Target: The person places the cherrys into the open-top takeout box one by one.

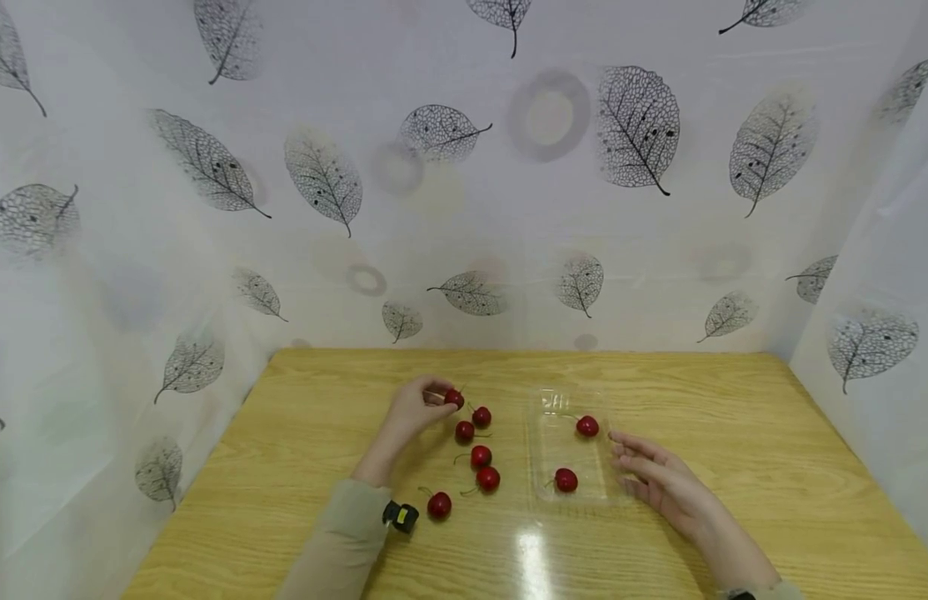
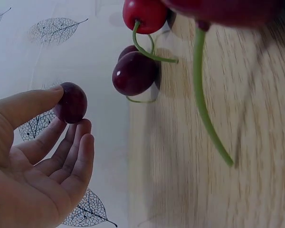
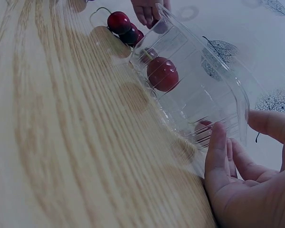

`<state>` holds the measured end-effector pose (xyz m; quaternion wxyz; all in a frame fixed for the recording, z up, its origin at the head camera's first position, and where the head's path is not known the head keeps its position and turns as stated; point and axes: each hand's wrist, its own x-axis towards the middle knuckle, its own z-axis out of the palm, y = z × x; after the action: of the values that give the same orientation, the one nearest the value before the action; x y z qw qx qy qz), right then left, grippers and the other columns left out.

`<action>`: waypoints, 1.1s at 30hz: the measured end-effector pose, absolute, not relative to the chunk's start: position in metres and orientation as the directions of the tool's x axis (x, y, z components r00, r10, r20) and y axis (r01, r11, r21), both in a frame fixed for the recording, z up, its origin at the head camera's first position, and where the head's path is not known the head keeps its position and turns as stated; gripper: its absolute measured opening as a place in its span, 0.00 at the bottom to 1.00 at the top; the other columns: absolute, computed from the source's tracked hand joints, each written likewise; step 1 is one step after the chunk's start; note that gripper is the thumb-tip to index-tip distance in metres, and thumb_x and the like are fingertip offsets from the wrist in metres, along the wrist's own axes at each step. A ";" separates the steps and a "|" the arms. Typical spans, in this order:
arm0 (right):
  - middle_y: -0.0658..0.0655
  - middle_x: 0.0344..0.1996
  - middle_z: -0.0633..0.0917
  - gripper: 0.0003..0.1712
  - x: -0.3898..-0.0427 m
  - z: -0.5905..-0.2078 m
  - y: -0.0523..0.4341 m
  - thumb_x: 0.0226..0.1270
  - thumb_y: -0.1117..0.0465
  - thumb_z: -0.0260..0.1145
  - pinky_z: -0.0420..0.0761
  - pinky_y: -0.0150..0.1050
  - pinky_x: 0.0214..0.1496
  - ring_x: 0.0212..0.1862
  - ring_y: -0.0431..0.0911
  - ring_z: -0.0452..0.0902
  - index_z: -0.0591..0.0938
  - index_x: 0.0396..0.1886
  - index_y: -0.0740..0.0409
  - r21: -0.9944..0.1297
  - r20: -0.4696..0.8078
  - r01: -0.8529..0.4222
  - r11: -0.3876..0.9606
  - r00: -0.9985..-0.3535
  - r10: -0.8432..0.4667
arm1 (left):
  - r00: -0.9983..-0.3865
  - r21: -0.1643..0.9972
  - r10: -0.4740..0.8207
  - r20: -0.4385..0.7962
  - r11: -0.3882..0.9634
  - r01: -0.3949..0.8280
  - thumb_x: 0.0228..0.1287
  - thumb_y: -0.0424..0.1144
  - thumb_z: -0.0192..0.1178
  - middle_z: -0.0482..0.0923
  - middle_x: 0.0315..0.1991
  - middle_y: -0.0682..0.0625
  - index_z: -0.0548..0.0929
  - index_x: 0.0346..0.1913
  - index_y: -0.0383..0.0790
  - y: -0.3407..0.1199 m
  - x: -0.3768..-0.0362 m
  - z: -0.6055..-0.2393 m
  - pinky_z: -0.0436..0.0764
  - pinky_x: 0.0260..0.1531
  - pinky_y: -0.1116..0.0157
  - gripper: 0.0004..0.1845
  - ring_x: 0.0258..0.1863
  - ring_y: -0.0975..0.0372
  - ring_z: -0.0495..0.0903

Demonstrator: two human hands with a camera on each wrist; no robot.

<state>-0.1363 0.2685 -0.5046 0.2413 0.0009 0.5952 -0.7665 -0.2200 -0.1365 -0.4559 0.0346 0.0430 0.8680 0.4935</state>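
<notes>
Closest to my head camera, left hand [image 1: 415, 408] pinches 1 cherry [image 1: 453, 397] at the far end of 5 loose cherries [image 1: 481, 457] on the counter [image 1: 734, 433]. Right hand [image 1: 659, 479] lies relaxed against the clear tray [image 1: 542, 400] holding 2 cherries [image 1: 587, 426]; tray edges hard to make out.

Left of the pinched cherry [image 1: 453, 397]: bare table [image 1: 306, 417], open passage
Right of and nearer than it: five loose cherries [image 1: 473, 454] close together, stems sticking out, blocking a low sweep
Farther right: clear plastic tray [image 1: 542, 467], right hand [image 1: 655, 479] at its right wall
Behind: leaf-patterned backdrop [image 1: 464, 208] closes off the far edge
</notes>
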 end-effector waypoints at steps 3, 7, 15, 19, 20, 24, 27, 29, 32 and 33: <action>0.39 0.57 0.81 0.18 -0.136 -0.505 0.269 0.85 0.63 0.56 0.85 0.29 0.58 0.57 0.32 0.81 0.79 0.62 0.36 -0.912 -0.284 0.370 -0.180 -0.882 -0.375 | -0.994 0.864 0.110 -0.016 0.502 0.042 0.62 0.31 0.74 0.88 0.51 0.39 0.86 0.55 0.35 -0.132 -0.219 -0.454 0.88 0.54 0.53 0.18 0.49 0.50 0.87; 0.39 0.57 0.81 0.18 -0.136 -0.505 0.268 0.85 0.63 0.56 0.85 0.29 0.58 0.56 0.32 0.81 0.79 0.62 0.36 -0.913 -0.284 0.368 -0.178 -0.884 -0.371 | -0.993 0.862 0.117 -0.007 0.504 0.053 0.62 0.31 0.74 0.88 0.51 0.39 0.86 0.56 0.34 -0.125 -0.219 -0.453 0.88 0.54 0.54 0.19 0.49 0.50 0.87; 0.40 0.56 0.81 0.18 -0.136 -0.504 0.267 0.84 0.63 0.57 0.85 0.29 0.57 0.55 0.32 0.81 0.80 0.60 0.34 -0.914 -0.278 0.363 -0.182 -0.886 -0.370 | -0.989 0.872 0.147 -0.017 0.487 0.058 0.65 0.33 0.74 0.87 0.51 0.40 0.86 0.58 0.35 -0.108 -0.220 -0.450 0.88 0.54 0.55 0.19 0.50 0.51 0.87; 0.40 0.56 0.81 0.18 -0.136 -0.504 0.267 0.84 0.64 0.56 0.85 0.29 0.57 0.55 0.32 0.81 0.80 0.58 0.33 -0.913 -0.271 0.360 -0.193 -0.887 -0.374 | -0.984 0.872 0.178 -0.004 0.483 0.084 0.65 0.33 0.74 0.87 0.52 0.39 0.86 0.58 0.35 -0.098 -0.220 -0.446 0.89 0.53 0.55 0.19 0.50 0.49 0.87; 0.40 0.56 0.81 0.18 -0.136 -0.504 0.267 0.85 0.64 0.56 0.85 0.29 0.57 0.55 0.32 0.81 0.80 0.58 0.33 -0.913 -0.271 0.360 -0.192 -0.887 -0.375 | -0.982 0.871 0.187 -0.001 0.483 0.091 0.65 0.32 0.74 0.87 0.52 0.38 0.85 0.58 0.35 -0.095 -0.220 -0.445 0.89 0.53 0.55 0.19 0.50 0.49 0.87; 0.39 0.56 0.82 0.18 -0.136 -0.504 0.268 0.85 0.64 0.56 0.85 0.29 0.58 0.56 0.32 0.81 0.80 0.57 0.32 -0.913 -0.271 0.361 -0.191 -0.885 -0.379 | -0.974 0.873 0.225 0.005 0.474 0.114 0.66 0.33 0.74 0.88 0.52 0.38 0.85 0.57 0.35 -0.085 -0.219 -0.443 0.89 0.52 0.57 0.19 0.50 0.49 0.88; 0.39 0.56 0.82 0.19 -0.136 -0.505 0.268 0.85 0.64 0.56 0.85 0.29 0.58 0.56 0.32 0.81 0.80 0.57 0.32 -0.914 -0.268 0.359 -0.190 -0.885 -0.381 | -0.971 0.881 0.240 0.000 0.460 0.114 0.66 0.34 0.74 0.88 0.51 0.39 0.85 0.57 0.35 -0.077 -0.217 -0.443 0.90 0.48 0.60 0.18 0.49 0.50 0.88; 0.38 0.56 0.82 0.19 -0.136 -0.505 0.269 0.85 0.64 0.56 0.85 0.29 0.58 0.56 0.31 0.81 0.80 0.57 0.31 -0.915 -0.266 0.357 -0.190 -0.885 -0.382 | -0.968 0.886 0.249 -0.004 0.450 0.112 0.66 0.34 0.74 0.89 0.51 0.40 0.86 0.57 0.36 -0.072 -0.215 -0.442 0.90 0.46 0.62 0.18 0.49 0.51 0.88; 0.38 0.56 0.82 0.19 -0.136 -0.506 0.269 0.85 0.64 0.56 0.85 0.29 0.58 0.56 0.32 0.82 0.80 0.57 0.32 -0.916 -0.263 0.353 -0.189 -0.886 -0.381 | -0.965 0.894 0.262 -0.009 0.434 0.109 0.65 0.33 0.74 0.89 0.50 0.40 0.86 0.57 0.36 -0.064 -0.212 -0.442 0.90 0.45 0.62 0.18 0.48 0.52 0.88; 0.37 0.57 0.82 0.19 -0.136 -0.507 0.269 0.85 0.64 0.56 0.85 0.29 0.58 0.56 0.32 0.82 0.80 0.58 0.32 -0.918 -0.262 0.351 -0.186 -0.887 -0.380 | -0.963 0.896 0.268 -0.010 0.430 0.111 0.65 0.33 0.74 0.88 0.50 0.40 0.86 0.57 0.36 -0.062 -0.212 -0.442 0.90 0.45 0.62 0.18 0.48 0.52 0.88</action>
<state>-0.1364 0.2689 -0.5065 0.2373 -0.0121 0.5923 -0.7699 -0.2117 -0.0620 -0.4422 0.0753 0.1124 0.8421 0.5221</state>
